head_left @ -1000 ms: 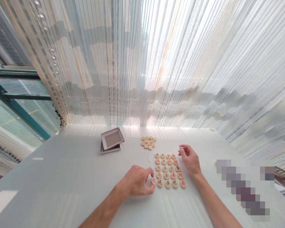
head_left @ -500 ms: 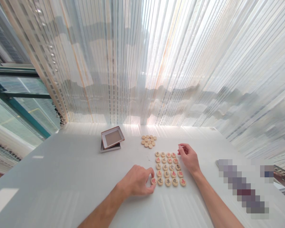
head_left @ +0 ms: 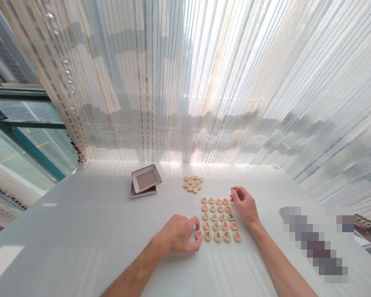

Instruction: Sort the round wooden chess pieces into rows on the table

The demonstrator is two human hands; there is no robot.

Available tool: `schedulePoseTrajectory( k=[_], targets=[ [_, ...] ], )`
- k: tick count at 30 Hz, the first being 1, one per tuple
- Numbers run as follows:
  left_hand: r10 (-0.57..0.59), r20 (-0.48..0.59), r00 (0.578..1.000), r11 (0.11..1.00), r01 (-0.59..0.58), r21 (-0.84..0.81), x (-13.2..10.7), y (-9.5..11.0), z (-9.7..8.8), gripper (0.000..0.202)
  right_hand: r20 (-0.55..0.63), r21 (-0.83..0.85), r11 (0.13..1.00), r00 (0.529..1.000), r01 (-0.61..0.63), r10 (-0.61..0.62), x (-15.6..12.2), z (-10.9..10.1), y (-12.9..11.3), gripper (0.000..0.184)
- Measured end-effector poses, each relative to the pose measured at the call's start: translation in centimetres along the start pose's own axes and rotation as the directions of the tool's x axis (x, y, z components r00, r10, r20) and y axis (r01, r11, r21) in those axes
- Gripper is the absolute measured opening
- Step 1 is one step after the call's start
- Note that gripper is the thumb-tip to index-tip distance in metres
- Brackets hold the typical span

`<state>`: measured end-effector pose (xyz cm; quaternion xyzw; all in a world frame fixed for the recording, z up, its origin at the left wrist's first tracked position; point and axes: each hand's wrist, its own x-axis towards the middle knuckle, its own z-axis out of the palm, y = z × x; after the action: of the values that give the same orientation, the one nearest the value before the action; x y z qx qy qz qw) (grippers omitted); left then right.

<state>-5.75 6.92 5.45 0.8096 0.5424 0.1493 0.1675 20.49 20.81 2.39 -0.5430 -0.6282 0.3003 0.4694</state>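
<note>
Xiangqi pieces (head_left: 214, 216), round pale wooden discs with red or black characters, lie face up in a block of rows. At its near left corner my left hand (head_left: 177, 235) has thumb and forefinger around a red-marked xiangqi piece (head_left: 198, 234), which rests on the table beside the front row. My right hand (head_left: 244, 204) lies by the far right corner of the block, fingers curled in, fingertips close to the last piece of the back row. Nothing shows between its fingers. Farther back sits a cluster of blank-looking discs (head_left: 193, 185).
An open box (head_left: 146, 179), one tray tilted on another, stands at the back left of the white table (head_left: 89, 231). A blurred-out long object (head_left: 318, 247) lies on the right. A striped sheer curtain (head_left: 173, 103) hangs along the table's far edge.
The view has shifted very slightly. Both hands and the pieces hold their places relative to each other.
</note>
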Motion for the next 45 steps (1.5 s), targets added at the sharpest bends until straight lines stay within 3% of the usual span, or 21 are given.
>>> schedulePoseTrajectory(
  k=[10,12,15,18,20,23,27,31,36,41,45],
  targets=[
    [0.012,-0.008,1.0,0.997,-0.012,-0.071,0.0,-0.7,0.3,0.027,-0.001,0.011,1.0,1.0,-0.002,0.002,0.1,0.1,0.4,0.034],
    [-0.002,-0.078,0.997,0.992,-0.008,-0.122,0.4,-1.3,0.6,0.02,0.0,0.014,1.0,1.0,-0.001,0.001,0.2,0.1,0.5,0.033],
    [-0.007,-0.328,0.945,0.995,-0.026,-0.096,1.4,-2.5,0.7,0.015,0.0,0.023,1.0,1.0,0.004,-0.004,0.2,0.1,0.6,0.033],
    [0.046,-0.457,0.888,0.999,-0.038,0.026,2.6,-3.8,0.8,0.032,0.0,0.032,0.999,1.0,0.008,-0.008,0.2,0.2,0.6,0.034],
    [0.046,-0.451,0.891,0.996,-0.003,0.094,3.1,-4.5,1.1,0.044,0.0,0.037,0.999,1.0,0.01,-0.01,0.2,0.3,0.6,0.035],
    [0.044,-0.353,0.935,0.984,0.021,0.176,3.5,-5.2,1.7,0.058,-0.001,0.044,0.999,1.0,0.021,-0.021,0.1,0.3,0.5,0.035],
    [-0.059,-0.284,0.957,0.977,0.115,0.182,4.0,-5.7,2.5,0.066,0.005,0.053,0.998,0.999,0.039,-0.04,0.0,0.5,0.2,0.036],
    [-0.152,-0.308,0.939,0.964,0.21,0.163,5.2,-6.3,2.3,0.065,0.005,0.063,0.997,0.999,0.044,-0.045,-0.1,0.5,0.1,0.037],
    [-0.148,-0.254,0.956,0.966,0.195,0.171,6.4,-6.9,1.6,0.063,-0.018,0.074,0.996,0.999,0.044,-0.042,-0.1,0.4,-0.1,0.036],
    [-0.141,-0.262,0.955,0.966,0.191,0.176,5.4,-7.0,1.4,0.056,-0.013,0.062,0.997,0.999,0.039,-0.038,-0.1,0.4,0.0,0.035],
    [-0.097,-0.35,0.932,0.979,0.153,0.136,4.3,-6.7,0.8,0.042,0.001,0.046,0.999,1.0,0.028,-0.028,-0.1,0.4,0.1,0.033]
  ],
)
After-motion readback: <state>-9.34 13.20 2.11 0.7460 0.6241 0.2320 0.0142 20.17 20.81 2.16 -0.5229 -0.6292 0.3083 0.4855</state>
